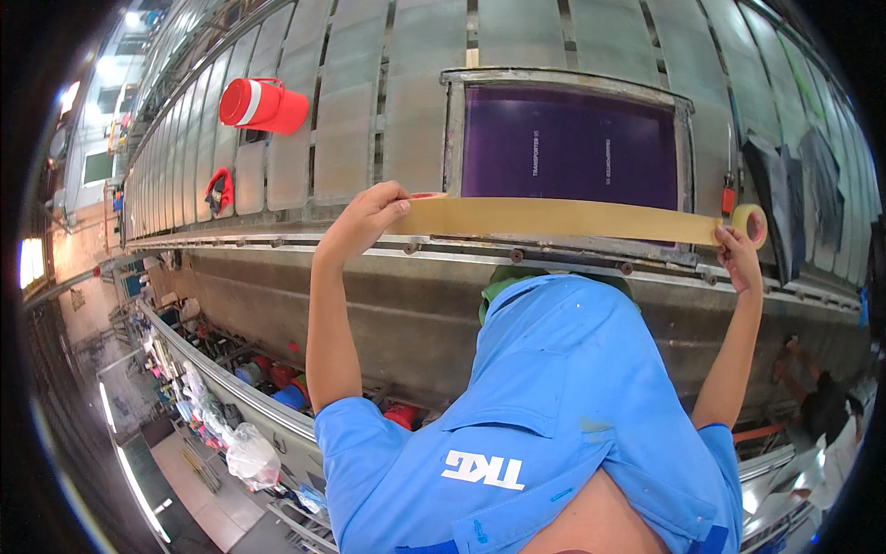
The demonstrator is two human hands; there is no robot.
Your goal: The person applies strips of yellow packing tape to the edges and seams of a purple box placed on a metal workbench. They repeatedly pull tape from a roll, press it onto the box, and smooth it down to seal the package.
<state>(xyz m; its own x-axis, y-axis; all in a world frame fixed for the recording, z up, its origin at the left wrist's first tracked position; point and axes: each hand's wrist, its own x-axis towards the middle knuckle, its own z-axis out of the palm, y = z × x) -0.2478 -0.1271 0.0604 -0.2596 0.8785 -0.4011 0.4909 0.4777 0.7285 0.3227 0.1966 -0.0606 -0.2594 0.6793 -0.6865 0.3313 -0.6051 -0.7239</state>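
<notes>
A wide strip of tan adhesive tape (pixel 563 218) is stretched nearly level between my two hands. Its left end is in my left hand (pixel 363 223), whose fingers are closed round it; a reddish curved rim shows there, perhaps a roll's core. At the other end, my right hand (pixel 738 258) pinches the strip. Just beyond those fingers is a yellowish tape roll (pixel 759 224) with a pink core; whether the strip comes off it, I cannot tell. Behind the tape lies a screen-printing frame (pixel 686 138) with dark purple mesh (pixel 568 138), its near side partly covered by the strip.
The frame rests on a long table of grey panels (pixel 425 102) with a metal rail (pixel 461 251) along its near edge. A red cooler jug (pixel 268 105) and a red-and-black item (pixel 220 192) stand left. Dark cloths (pixel 784 194) hang right. Someone is at the far lower right.
</notes>
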